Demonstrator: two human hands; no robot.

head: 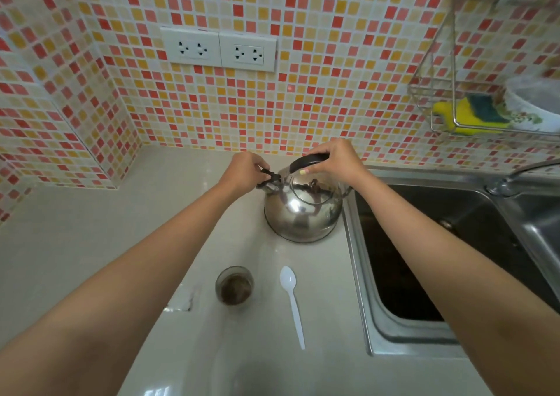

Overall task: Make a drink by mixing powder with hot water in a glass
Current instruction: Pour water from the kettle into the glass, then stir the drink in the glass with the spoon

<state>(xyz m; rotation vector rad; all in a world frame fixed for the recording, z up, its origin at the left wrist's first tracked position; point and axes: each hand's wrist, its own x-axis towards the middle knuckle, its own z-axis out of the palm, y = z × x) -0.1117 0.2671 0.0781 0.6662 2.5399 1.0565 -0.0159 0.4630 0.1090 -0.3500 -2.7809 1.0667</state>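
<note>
A shiny steel kettle (303, 213) stands on the pale counter beside the sink. My right hand (336, 159) grips its black handle from above. My left hand (247, 169) pinches the dark cap on the kettle's spout at the left. Nearer to me a small clear glass (234, 286) holds brown powder at its bottom. To the right of the glass, a white plastic spoon (291, 300) lies on the counter, bowl end away from me.
A steel sink (424, 274) with a tap (509, 180) fills the right side. A torn clear wrapper (183, 300) lies left of the glass. Wall sockets (218, 48) sit on the tiled wall. A wire rack (448, 98) with a yellow sponge (472, 116) hangs upper right.
</note>
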